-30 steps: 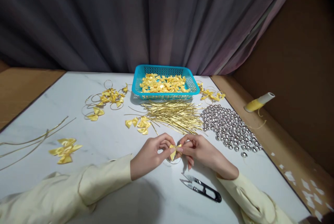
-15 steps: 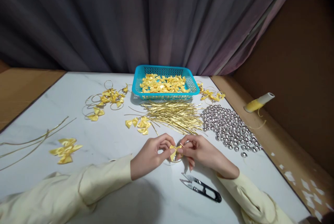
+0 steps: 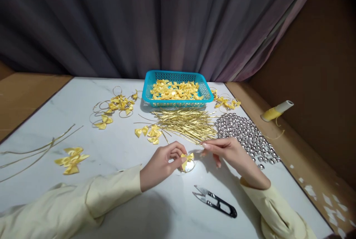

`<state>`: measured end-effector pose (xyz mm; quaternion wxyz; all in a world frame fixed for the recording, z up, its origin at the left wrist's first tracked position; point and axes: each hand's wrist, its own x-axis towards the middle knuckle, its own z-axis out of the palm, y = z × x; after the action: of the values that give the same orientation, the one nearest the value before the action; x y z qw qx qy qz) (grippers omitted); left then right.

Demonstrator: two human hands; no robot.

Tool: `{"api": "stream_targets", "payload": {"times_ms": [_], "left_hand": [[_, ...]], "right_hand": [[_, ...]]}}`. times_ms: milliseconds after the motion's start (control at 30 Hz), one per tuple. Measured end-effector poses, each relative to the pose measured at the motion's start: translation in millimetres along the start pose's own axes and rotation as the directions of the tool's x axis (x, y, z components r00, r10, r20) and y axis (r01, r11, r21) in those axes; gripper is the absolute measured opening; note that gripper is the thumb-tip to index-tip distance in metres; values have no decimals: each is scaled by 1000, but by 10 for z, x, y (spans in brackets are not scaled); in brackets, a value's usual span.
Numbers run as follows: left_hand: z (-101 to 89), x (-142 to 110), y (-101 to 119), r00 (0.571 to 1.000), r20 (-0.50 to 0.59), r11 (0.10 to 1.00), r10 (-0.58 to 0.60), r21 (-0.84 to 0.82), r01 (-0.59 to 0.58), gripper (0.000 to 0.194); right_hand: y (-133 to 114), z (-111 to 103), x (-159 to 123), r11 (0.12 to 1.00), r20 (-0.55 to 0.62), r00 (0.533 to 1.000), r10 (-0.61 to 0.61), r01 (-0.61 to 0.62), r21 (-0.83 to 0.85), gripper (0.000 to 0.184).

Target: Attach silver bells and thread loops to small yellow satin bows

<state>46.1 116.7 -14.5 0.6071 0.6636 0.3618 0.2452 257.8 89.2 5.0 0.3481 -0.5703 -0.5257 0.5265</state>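
Note:
My left hand [image 3: 167,161] pinches a yellow ribbon bow [image 3: 184,159] between thumb and fingers. Below the bow hangs a thin wire ring [image 3: 189,171], resting on or close to the tabletop. My right hand [image 3: 225,150] is apart from the bow, near the ends of the gold wire ties [image 3: 189,124]. Its thumb and index fingertip are together, the other fingers curling down; whatever may be between them is too small to make out. Thread snips [image 3: 219,202] with a black handle lie on the table below the right hand.
A blue basket [image 3: 206,100] of yellow bows stands at the back. Silver beads [image 3: 247,135] spread to the right. Finished bow rings [image 3: 119,103] lie at left, with loose bows [image 3: 71,160] and long wires [image 3: 41,149] nearer me. A yellow thread spool [image 3: 274,113] stands beyond the right edge.
My right hand has let go of the bow and moved right and slightly away from me, toward the gold wires. My left hand still holds the bow in nearly the same place.

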Motion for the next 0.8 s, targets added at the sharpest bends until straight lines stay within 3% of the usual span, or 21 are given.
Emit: {"api": "stream_targets", "payload": {"times_ms": [200, 400, 567, 800], "left_hand": [[2, -2, 8, 1000, -3, 1000, 9, 14, -8, 8], [10, 4, 19, 1000, -3, 999, 0, 34, 1, 8], [16, 5, 25, 1000, -8, 999, -11, 46, 12, 9], [15, 2, -21, 1000, -7, 997, 20, 76, -19, 8]], "right_hand": [[-136, -256, -195, 995, -293, 955, -48, 71, 67, 33], [-146, -499, -343, 956, -520, 830, -203, 283, 77, 18], [-209, -642, -439, 909, -605, 745, -282, 408, 79, 10], [-229, -725, -503, 915, -627, 729, -273, 398, 64, 8]]}}
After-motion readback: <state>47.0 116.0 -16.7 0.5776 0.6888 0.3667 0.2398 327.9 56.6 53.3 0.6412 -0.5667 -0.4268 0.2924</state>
